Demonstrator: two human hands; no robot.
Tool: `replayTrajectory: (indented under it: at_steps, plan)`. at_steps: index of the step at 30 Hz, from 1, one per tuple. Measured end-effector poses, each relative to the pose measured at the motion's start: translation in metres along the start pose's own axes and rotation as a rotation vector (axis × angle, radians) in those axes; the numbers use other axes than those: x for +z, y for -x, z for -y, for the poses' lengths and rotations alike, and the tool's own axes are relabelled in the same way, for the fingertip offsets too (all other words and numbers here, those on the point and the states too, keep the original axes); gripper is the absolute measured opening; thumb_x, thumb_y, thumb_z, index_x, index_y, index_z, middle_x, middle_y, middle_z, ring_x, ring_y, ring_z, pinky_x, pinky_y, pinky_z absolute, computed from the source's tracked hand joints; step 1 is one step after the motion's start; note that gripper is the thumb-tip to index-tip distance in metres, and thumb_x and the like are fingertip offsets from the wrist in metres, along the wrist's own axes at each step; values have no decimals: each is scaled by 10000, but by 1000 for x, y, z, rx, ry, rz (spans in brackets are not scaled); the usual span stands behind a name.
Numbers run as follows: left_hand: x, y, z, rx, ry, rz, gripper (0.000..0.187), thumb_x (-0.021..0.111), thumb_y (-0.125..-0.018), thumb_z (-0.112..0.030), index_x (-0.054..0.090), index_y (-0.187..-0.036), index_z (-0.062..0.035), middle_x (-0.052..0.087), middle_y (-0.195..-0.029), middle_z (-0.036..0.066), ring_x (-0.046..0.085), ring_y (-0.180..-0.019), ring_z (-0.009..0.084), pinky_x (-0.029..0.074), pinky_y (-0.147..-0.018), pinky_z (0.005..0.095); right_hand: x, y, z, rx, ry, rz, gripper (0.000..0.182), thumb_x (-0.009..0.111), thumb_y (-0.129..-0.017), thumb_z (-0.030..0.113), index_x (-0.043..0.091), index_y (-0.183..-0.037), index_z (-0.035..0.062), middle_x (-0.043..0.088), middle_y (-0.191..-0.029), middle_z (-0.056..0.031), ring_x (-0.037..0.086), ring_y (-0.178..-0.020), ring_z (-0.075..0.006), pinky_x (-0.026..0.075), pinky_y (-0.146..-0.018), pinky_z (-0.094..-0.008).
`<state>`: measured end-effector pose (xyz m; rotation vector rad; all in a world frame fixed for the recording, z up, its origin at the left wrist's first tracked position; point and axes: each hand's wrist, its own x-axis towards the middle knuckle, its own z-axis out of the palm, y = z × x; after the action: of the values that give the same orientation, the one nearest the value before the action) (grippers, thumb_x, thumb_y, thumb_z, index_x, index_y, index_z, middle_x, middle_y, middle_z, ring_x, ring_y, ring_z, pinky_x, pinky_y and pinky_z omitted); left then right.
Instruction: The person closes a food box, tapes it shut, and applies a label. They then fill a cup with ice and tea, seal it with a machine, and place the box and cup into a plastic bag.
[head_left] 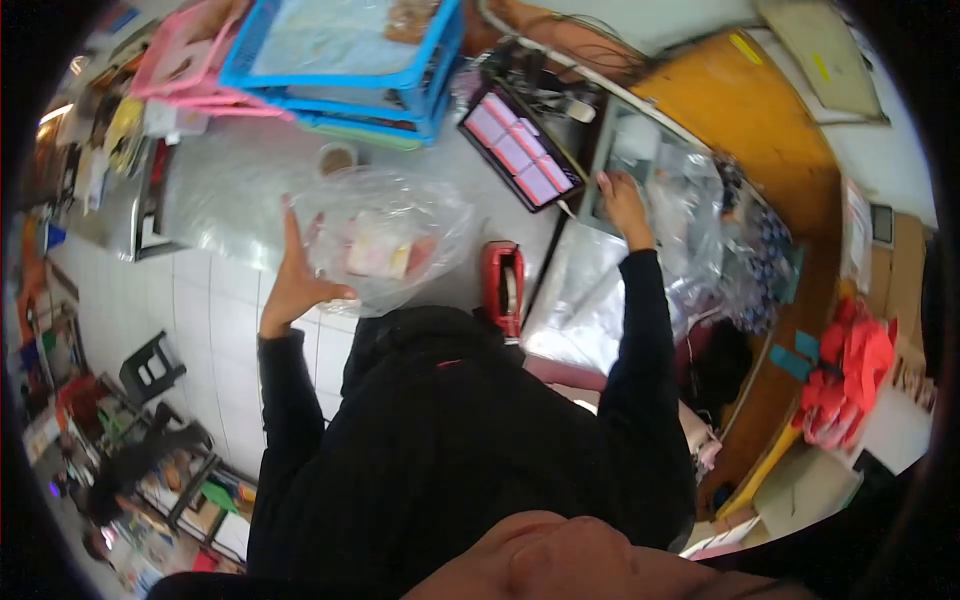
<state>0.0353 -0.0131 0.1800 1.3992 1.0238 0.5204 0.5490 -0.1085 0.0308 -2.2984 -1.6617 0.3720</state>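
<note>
A clear plastic bag (440, 210) lies on the metal table, with a pale, pinkish bundle (378, 250) inside. My left hand (298, 278) is at the bag's left side, thumb and fingers spread wide apart. Off to the right, my right hand (623, 205) reaches over a grey, open-topped tray (637, 140). Its fingers are curled near the tray's left edge; what they hold, if anything, is hidden. Between my hands, a tablet (522, 148) shows a pink and white screen. A red purse (503, 290) stands open near my lap.
Stacked blue baskets (340, 82) and a pink basket (190, 75) stand at the back. A small cup (337, 158) is behind the bag. Crumpled clear plastic (690, 210) lies beside my right wrist. A black stool (152, 366) is on the tiled floor at left.
</note>
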Motion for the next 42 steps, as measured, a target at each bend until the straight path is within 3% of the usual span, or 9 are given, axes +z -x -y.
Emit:
replayTrajectory:
  at_steps: [5, 10, 13, 16, 25, 29, 34, 38, 42]
  plan:
    - [4, -8, 8, 59, -36, 20, 1540, 937, -402, -287, -181, -1446, -110, -67, -1531, 145, 154, -1386, 380, 326, -1048, 442, -16, 12, 18, 285, 504, -19, 217, 667, -764, 252, 676, -912, 94, 550, -1073, -142, 539, -1031, -318, 485, -827, -401]
    - [8, -9, -3, 41, -48, 46, 1530, 934, -407, -230, -183, -1448, -135, -55, -1529, 141, 149, -1388, 375, 350, -1033, 454, 4, 11, -14, 255, 611, 136, 123, 567, -800, 64, 656, -885, 64, 603, -957, -125, 597, -933, -325, 516, -788, -419]
    - [10, -5, -8, -39, -6, 0, 1518, 912, -409, -113, -194, -1447, -195, -41, -1527, 128, 155, -1390, 352, 405, -994, 471, -37, 18, -20, 6, 172, -561, 53, 583, -730, 22, 623, -758, 45, 586, -843, -138, 593, -830, -310, 482, -692, -401]
    - [10, -3, -9, -88, 5, -5, 1496, 899, -427, -78, -188, -1448, -198, -51, -1527, 120, 156, -1390, 349, 410, -992, 471, -73, 42, -13, 266, 146, -809, 109, 575, -798, 124, 653, -841, 61, 576, -926, -158, 599, -897, -347, 490, -740, -426]
    - [1, -4, -8, 21, -77, -6, 1458, 889, -459, -69, -170, -1453, -191, -100, -1536, 87, 204, -1385, 319, 533, -822, 355, 10, 35, -141, 416, -171, 80, 160, 552, -734, 43, 646, -855, -5, 642, -921, -240, 615, -892, -397, 475, -771, -452]
    - [-30, 5, -10, 183, -65, -135, 1381, 865, -520, -92, -137, -1466, -188, -14, -1551, 140, 335, -1342, 224, 456, -540, 186, 20, 20, -128, 214, 363, -412, 138, 596, -730, 109, 655, -814, 18, 622, -806, -215, 626, -870, -359, 498, -733, -428]
    - [-76, 39, -34, 99, 58, -269, 1224, 777, -636, -77, -108, -1473, -190, 309, -1436, 263, 516, -1153, 214, 508, -589, 193, -16, 11, -130, 257, 257, -8, 162, 576, -784, 129, 689, -832, 24, 671, -846, -182, 641, -836, -344, 497, -756, -421]
    - [-120, 54, 3, 74, 267, -372, 1074, 631, -720, 32, -107, -1473, -173, 305, -1443, 247, 584, -986, 176, 524, -593, 211, -63, 12, -145, 268, -11, 32, 192, 531, -780, 95, 709, -849, 73, 670, -873, -182, 649, -858, -321, 507, -749, -392]
    - [-155, 61, 78, -150, -105, -391, 1091, 658, -690, 40, -42, -1485, -218, 345, -1422, 255, 630, -977, 276, 530, -687, 270, -109, 5, -89, 332, 560, -100, 206, 502, -771, 71, 705, -808, 85, 670, -844, -169, 654, -815, -328, 510, -714, -403]
